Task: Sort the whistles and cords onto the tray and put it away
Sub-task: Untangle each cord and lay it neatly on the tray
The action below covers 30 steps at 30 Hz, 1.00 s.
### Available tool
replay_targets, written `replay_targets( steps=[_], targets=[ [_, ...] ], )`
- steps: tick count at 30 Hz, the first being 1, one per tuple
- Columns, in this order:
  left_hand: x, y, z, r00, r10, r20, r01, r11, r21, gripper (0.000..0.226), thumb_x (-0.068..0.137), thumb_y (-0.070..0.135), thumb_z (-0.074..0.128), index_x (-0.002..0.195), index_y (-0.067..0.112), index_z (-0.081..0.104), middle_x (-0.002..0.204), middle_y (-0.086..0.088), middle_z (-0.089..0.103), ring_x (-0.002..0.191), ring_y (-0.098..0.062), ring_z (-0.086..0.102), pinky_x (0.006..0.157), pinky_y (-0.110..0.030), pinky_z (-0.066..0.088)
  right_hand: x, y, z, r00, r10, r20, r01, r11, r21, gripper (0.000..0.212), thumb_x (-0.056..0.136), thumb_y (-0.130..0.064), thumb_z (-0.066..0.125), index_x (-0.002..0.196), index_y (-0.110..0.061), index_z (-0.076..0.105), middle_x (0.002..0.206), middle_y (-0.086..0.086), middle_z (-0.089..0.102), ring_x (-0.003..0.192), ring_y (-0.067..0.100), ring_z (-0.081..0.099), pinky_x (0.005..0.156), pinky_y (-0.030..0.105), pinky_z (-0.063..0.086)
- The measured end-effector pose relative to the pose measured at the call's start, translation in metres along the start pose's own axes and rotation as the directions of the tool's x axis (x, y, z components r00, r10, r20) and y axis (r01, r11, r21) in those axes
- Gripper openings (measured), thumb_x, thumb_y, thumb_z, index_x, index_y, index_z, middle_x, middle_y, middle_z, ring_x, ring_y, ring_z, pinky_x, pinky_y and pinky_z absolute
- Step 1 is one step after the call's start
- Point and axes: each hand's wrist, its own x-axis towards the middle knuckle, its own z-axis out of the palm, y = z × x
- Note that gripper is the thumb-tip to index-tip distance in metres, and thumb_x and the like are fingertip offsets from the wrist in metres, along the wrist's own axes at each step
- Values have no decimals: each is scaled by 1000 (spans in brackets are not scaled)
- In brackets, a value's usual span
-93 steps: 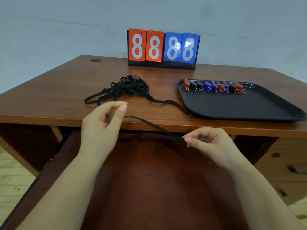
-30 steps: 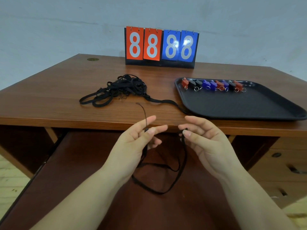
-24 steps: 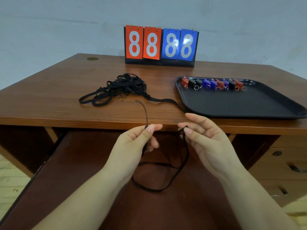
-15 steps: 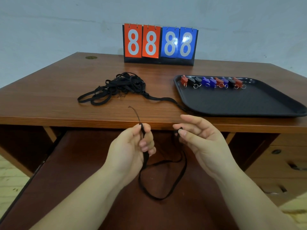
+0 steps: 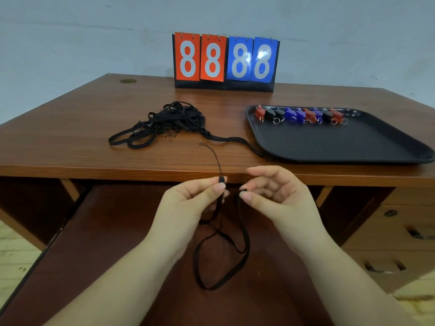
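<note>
Left hand [image 5: 188, 205]: I pinch the cord [image 5: 222, 260] below its thin end.
Right hand [image 5: 277, 198]: I pinch the cord's other end.
Tray [image 5: 353, 158]: tabletop's right edge, whistles [image 5: 300, 115] along its far rim.

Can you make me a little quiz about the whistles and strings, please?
1. True or false: the whistles lie in a row along the far edge of the black tray.
2. What is pinched between the left hand and the right hand? A) a red whistle B) one black cord C) the scoreboard
3. Fill in: the pile of tangled cords lies on the desk to the ____ of the tray.

Key: 1 true; 2 B, it hangs in a loop below the hands; 3 left.
</note>
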Motion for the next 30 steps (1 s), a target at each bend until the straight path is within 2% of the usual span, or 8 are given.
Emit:
replay_targets(
  steps=[3, 7, 12, 17, 22, 24, 28, 30],
  targets=[
    [-1, -1, 1, 996, -43, 75, 41, 999, 18, 20, 66, 28, 69, 84, 24, 78, 85, -3, 76, 84, -12, 70, 81, -27, 51, -1, 0, 2, 999, -37, 2, 37, 998, -60, 34, 72, 0, 73, 99, -18, 65, 78, -4, 72, 73, 6, 66, 73, 16, 51],
    [-3, -2, 4, 983, -108, 145, 117, 992, -52, 18, 66, 24, 67, 80, 22, 78, 80, 0, 75, 75, -4, 69, 67, -15, 51, -1, 2, 3, 999, -42, -4, 42, 996, -74, 34, 73, 2, 73, 99, -19, 65, 79, -4, 72, 73, 6, 65, 73, 15, 50],
    [-2, -4, 3, 959, -178, 221, 195, 979, -60, 27, 66, 25, 68, 89, 15, 77, 82, -2, 73, 76, -7, 66, 70, -18, 51, -1, 2, 3, 999, -35, -23, 34, 996, -77, 33, 73, -1, 73, 99, -20, 65, 80, -4, 72, 74, 10, 63, 73, 16, 51],
    [-3, -3, 2, 940, -196, 279, 204, 979, 1, 29, 68, 27, 69, 94, 14, 76, 97, -9, 73, 94, -20, 66, 95, -38, 47, -1, 3, 5, 1000, -4, -19, 4, 999, -46, 33, 72, -3, 74, 97, -22, 66, 78, -3, 73, 74, 11, 62, 74, 20, 49],
    [-5, -2, 3, 933, -187, 307, 182, 982, 43, 20, 71, 28, 71, 87, 18, 76, 95, -11, 70, 93, -26, 60, 100, -49, 42, -1, 3, 5, 1000, 10, -8, -10, 999, -39, 32, 65, -18, 74, 96, -24, 66, 78, -2, 74, 78, 17, 64, 78, 25, 50],
    [-5, -2, 3, 937, -170, 305, 155, 985, 73, 15, 73, 29, 70, 84, 21, 76, 92, -4, 71, 91, -20, 61, 98, -46, 44, -1, 3, 6, 1000, 18, -5, -18, 1000, -16, 33, 66, -20, 72, 98, -24, 67, 80, 0, 75, 82, 17, 67, 81, 23, 52],
    [-6, 2, 4, 966, -75, 247, 56, 995, 83, 8, 74, 28, 69, 77, 24, 75, 88, 7, 72, 88, -3, 65, 84, -23, 44, 0, 4, 5, 995, 101, 14, -102, 994, 51, 36, 72, -27, 63, 107, -20, 64, 89, -1, 75, 87, 7, 69, 77, 14, 50],
    [-6, 3, 3, 981, -21, 194, 0, 994, 107, 8, 70, 32, 67, 70, 28, 73, 84, 11, 67, 85, -2, 62, 81, -21, 42, -1, 6, 6, 983, 171, 71, -174, 984, 37, 35, 74, -33, 63, 108, -22, 64, 90, -4, 74, 88, 2, 68, 75, 12, 48]
  ],
)
